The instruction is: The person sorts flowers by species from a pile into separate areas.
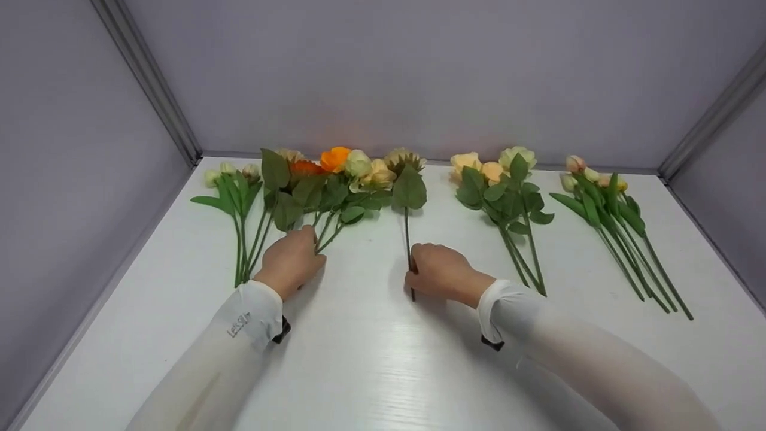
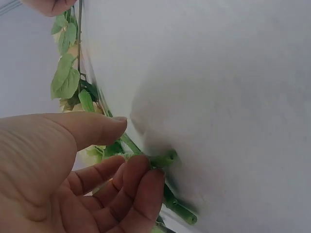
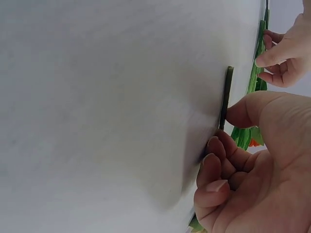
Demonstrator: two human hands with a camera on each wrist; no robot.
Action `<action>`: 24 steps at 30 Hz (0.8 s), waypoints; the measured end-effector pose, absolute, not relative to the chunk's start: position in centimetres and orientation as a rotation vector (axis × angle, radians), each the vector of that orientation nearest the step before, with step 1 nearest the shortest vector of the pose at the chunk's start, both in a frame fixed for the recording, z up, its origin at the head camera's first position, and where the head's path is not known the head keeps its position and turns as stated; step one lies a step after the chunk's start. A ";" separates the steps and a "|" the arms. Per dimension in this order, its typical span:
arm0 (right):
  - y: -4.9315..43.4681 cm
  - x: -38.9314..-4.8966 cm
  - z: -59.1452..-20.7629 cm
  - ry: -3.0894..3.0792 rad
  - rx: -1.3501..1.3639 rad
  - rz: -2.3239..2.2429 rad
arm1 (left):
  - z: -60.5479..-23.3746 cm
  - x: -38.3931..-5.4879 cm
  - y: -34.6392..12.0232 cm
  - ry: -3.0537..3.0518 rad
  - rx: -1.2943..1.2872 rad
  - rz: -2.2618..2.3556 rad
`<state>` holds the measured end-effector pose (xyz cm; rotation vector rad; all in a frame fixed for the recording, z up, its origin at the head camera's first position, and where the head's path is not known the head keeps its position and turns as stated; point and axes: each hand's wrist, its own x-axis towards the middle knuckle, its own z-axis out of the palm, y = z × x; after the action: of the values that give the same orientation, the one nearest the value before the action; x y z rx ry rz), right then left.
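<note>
I judge the single flower, lying under my right hand and stretching away beyond it, to be light, with a slim, fairly stiff stem and a softer bloom that could crush, so I'd take hold low on the bare stretch. That hand is nearly closed, pinching the stem near its lower end between thumb and bent fingers. My left hand is part open at the stems of the mixed bunch, thumb apart from loosely bent fingers; I can't tell whether they touch.
</note>
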<state>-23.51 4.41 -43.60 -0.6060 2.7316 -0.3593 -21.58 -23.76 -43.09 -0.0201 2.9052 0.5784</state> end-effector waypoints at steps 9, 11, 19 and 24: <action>6.1 -23.7 -43.5 2.763 -0.600 -0.403 | -42.8 -22.2 -24.3 2.902 0.006 0.581; 6.6 -23.7 -43.4 2.782 -0.596 -0.426 | -42.7 -22.2 -24.5 2.889 0.009 0.603; 8.0 -23.9 -42.5 2.790 -0.573 -0.498 | -42.1 -22.0 -24.8 2.787 -0.070 0.803; 8.6 -23.9 -41.9 2.813 -0.612 -0.553 | -41.2 -21.5 -24.8 2.722 -0.125 0.957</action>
<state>-23.87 8.58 -41.95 -0.6122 2.8128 -0.5535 -21.51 -24.78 -41.21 -0.1254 2.7224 0.9568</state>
